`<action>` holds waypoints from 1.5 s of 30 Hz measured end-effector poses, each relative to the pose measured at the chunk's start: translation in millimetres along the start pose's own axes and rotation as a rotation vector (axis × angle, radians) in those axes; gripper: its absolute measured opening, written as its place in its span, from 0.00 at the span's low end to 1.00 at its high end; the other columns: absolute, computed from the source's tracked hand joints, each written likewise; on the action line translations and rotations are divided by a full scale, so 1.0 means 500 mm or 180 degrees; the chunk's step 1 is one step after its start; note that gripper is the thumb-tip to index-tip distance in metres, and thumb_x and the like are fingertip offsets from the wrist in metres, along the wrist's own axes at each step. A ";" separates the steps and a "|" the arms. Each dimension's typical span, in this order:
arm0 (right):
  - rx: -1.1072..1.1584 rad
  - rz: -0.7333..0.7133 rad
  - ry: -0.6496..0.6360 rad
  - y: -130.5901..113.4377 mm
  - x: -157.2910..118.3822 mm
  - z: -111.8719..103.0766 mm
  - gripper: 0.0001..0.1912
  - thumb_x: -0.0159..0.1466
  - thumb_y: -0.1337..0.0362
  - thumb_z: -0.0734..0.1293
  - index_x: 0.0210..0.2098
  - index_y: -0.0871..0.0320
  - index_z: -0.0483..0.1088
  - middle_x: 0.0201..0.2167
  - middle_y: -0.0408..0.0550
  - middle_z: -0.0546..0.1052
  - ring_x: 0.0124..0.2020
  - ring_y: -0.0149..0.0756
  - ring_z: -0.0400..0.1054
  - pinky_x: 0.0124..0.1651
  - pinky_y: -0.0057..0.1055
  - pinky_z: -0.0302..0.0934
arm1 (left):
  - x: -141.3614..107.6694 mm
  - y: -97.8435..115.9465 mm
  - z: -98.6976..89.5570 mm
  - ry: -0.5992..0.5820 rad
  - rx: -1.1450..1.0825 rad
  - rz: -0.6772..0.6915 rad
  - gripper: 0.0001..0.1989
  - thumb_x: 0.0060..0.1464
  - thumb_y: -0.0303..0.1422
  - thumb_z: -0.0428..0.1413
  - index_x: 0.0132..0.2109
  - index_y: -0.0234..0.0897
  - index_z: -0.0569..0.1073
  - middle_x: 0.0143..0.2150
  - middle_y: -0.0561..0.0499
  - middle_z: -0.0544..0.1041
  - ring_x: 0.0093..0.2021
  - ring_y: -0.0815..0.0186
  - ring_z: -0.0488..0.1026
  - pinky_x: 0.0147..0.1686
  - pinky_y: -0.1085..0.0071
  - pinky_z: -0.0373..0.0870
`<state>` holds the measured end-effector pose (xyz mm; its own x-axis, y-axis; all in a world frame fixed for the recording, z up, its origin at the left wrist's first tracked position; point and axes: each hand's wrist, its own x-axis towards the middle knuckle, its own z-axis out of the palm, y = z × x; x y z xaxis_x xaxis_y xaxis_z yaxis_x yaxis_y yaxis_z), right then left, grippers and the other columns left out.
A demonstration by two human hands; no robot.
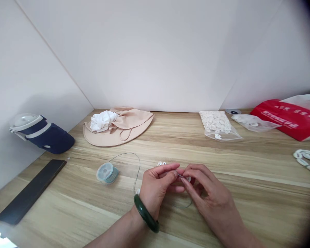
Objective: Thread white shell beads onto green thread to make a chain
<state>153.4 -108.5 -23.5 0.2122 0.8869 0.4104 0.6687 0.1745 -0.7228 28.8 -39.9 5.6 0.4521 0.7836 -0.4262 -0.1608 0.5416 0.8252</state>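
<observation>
My left hand (156,184), with a dark green bangle (146,213) on its wrist, and my right hand (208,187) meet at the fingertips above the wooden tabletop. Together they pinch a thin dark cord (138,165) with a short metallic tip (181,175), close to a small white piece (188,178) held by my right fingers. The cord arcs back to a round teal spool (105,173) lying left of my hands. A few white pieces (161,164) lie just beyond my fingers.
A beige sun hat (119,132) with white cloth on it lies at the back. A clear bag of white pieces (217,125), a red bag (286,119) and a white link chain (306,160) lie to the right. A dark flat strip (31,191) and a navy visor (45,135) lie to the left.
</observation>
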 end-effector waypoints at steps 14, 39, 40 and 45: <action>0.1635 0.1176 0.0516 -0.018 0.020 -0.016 0.03 0.56 0.63 0.68 0.29 0.54 0.74 0.30 0.43 0.76 0.27 0.30 0.72 0.26 0.20 0.68 | 0.002 -0.008 0.002 -0.0524 -0.0132 -0.0058 0.11 0.51 0.30 0.58 0.40 0.25 0.74 0.33 0.42 0.78 0.30 0.65 0.76 0.37 0.66 0.73; 0.1568 0.0738 0.0327 -0.028 0.013 -0.017 0.04 0.59 0.67 0.66 0.33 0.54 0.74 0.27 0.41 0.80 0.24 0.29 0.74 0.28 0.19 0.70 | 0.007 -0.006 -0.008 -0.0907 -0.0431 -0.0366 0.15 0.47 0.25 0.61 0.44 0.25 0.74 0.29 0.49 0.73 0.27 0.74 0.70 0.25 0.80 0.68; 0.1416 0.0573 0.0334 -0.027 0.011 -0.017 0.05 0.59 0.68 0.66 0.33 0.53 0.73 0.27 0.41 0.80 0.26 0.29 0.75 0.30 0.18 0.70 | 0.007 -0.005 -0.009 -0.0902 -0.0539 -0.0436 0.15 0.47 0.24 0.61 0.45 0.26 0.74 0.30 0.49 0.73 0.27 0.75 0.70 0.26 0.81 0.68; 0.0679 -0.0285 0.0179 -0.012 -0.003 -0.017 0.11 0.59 0.73 0.65 0.39 0.52 0.71 0.40 0.44 0.79 0.43 0.32 0.74 0.47 0.25 0.67 | 0.004 0.000 -0.014 -0.1061 -0.0994 -0.0871 0.11 0.48 0.22 0.60 0.42 0.25 0.75 0.31 0.46 0.75 0.27 0.76 0.72 0.29 0.83 0.71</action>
<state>155.1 -114.7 -14.8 0.2022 0.8395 0.5043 0.5221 0.3432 -0.7807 23.4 -36.3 2.0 0.7603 0.4891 -0.4275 -0.2283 0.8173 0.5291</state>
